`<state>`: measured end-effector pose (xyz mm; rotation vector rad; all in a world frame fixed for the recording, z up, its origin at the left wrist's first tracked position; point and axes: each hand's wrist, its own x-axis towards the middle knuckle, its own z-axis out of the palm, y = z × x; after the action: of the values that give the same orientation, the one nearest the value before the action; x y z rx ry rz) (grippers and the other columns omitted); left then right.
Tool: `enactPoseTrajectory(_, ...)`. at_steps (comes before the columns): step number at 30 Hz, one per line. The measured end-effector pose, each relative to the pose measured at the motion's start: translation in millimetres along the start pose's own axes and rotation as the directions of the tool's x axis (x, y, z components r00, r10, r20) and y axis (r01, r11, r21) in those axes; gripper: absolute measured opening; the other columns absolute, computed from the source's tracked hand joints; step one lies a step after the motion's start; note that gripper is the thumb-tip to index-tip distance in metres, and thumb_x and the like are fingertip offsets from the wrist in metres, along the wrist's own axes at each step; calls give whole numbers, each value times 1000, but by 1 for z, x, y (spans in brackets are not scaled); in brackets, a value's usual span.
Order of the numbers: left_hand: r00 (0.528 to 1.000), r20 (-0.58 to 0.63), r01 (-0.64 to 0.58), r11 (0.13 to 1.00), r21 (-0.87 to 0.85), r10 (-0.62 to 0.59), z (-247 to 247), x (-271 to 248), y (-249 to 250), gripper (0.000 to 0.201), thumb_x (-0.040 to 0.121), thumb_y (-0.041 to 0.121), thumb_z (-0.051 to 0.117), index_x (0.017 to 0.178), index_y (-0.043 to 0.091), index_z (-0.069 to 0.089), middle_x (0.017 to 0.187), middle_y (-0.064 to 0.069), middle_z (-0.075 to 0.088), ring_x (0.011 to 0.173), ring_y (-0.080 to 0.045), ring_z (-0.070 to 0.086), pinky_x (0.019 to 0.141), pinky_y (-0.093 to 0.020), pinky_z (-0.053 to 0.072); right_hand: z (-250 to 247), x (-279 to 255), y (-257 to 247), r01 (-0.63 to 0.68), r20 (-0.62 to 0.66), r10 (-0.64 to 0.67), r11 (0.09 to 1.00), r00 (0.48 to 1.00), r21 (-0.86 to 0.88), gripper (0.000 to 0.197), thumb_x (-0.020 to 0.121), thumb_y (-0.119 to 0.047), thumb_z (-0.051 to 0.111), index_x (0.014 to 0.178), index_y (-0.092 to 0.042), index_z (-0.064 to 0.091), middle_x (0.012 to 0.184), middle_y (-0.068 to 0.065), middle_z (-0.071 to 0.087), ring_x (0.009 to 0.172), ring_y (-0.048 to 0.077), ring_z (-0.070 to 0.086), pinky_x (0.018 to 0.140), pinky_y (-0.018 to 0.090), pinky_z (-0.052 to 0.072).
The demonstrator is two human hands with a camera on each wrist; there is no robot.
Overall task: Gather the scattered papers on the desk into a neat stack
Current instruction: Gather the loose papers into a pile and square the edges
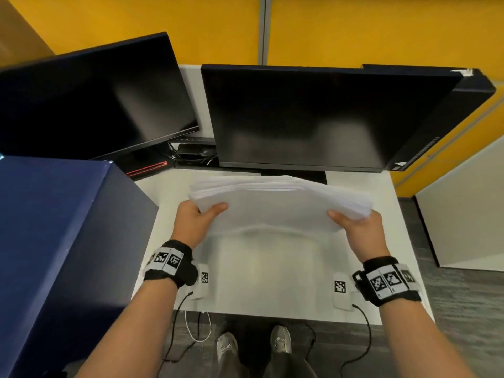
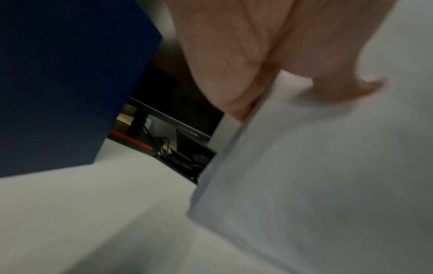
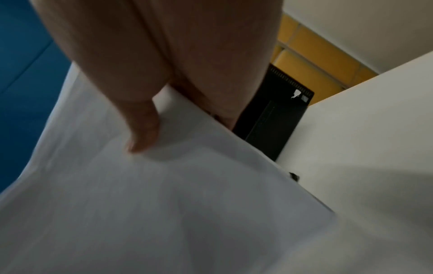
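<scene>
A stack of white papers is lifted above the white desk, its far edge fanned and uneven. My left hand grips the stack's left side, thumb on top and fingers hidden beneath. My right hand grips the right side the same way. In the left wrist view the thumb of my left hand presses on the papers. Over in the right wrist view the thumb of my right hand lies on the top sheet.
Two dark monitors stand behind the papers. A large blue box sits at the desk's left. Two white tagged markers lie near the front edge, with cables hanging off it. A yellow partition is behind.
</scene>
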<state>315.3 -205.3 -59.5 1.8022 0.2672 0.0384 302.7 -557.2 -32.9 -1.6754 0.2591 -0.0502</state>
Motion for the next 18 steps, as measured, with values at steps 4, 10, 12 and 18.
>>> enactPoseTrajectory(4,991,-134,13,1000,-7,-14,24,-14,-20,28,82,22,82,96,-1,75,71,3,69,54,8,62,59,-11,51,9,-4,26,7,-99,-9,1000,995,-23,21,80,-11,78,89,-29,72,80,-21,74,77,-12,67,78,14,52)
enactPoseTrajectory(10,988,-71,137,990,37,-135,38,-25,-51,32,73,15,89,99,2,76,83,6,73,72,-3,70,62,-7,50,7,-7,71,-102,-52,96,988,994,-113,37,74,-6,83,106,-17,69,96,-12,71,84,-2,70,75,15,53)
enactPoseTrajectory(12,984,-94,153,988,13,-151,40,-21,-45,26,79,18,85,99,5,74,81,6,71,76,-13,70,60,-8,52,12,-6,70,-111,-90,98,982,991,-153,20,77,-6,80,87,-20,70,82,-11,69,68,-5,68,68,22,52)
enactPoseTrajectory(18,995,-74,68,997,-46,-71,29,-19,-33,29,78,15,85,106,16,73,98,11,74,87,6,72,74,-11,55,7,-11,55,-29,-129,20,997,991,-70,28,79,-15,80,103,-21,69,94,-16,70,80,-10,68,72,10,55)
